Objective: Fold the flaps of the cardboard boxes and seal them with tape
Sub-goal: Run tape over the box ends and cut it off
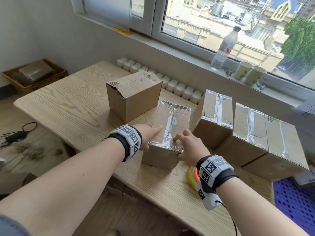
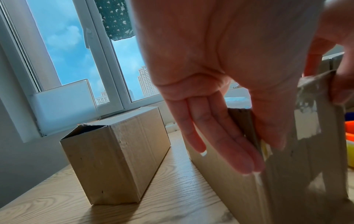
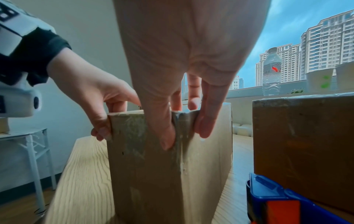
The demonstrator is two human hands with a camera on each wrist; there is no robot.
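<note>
A cardboard box with shiny clear tape over its top seam and near edge stands at the middle of the wooden table. My left hand presses its left near corner, index finger straight on the lid; its straight fingers lie flat against the side of the box. My right hand presses the tape at the right near corner; its thumb lies on the near face of the box, and the hand straddles the corner. Behind stands an untaped box with loosely folded flaps.
Three taped boxes line the right side. A yellow, orange and blue tape dispenser lies under my right wrist. White blocks run along the table's back. A bottle and two paper cups stand on the sill.
</note>
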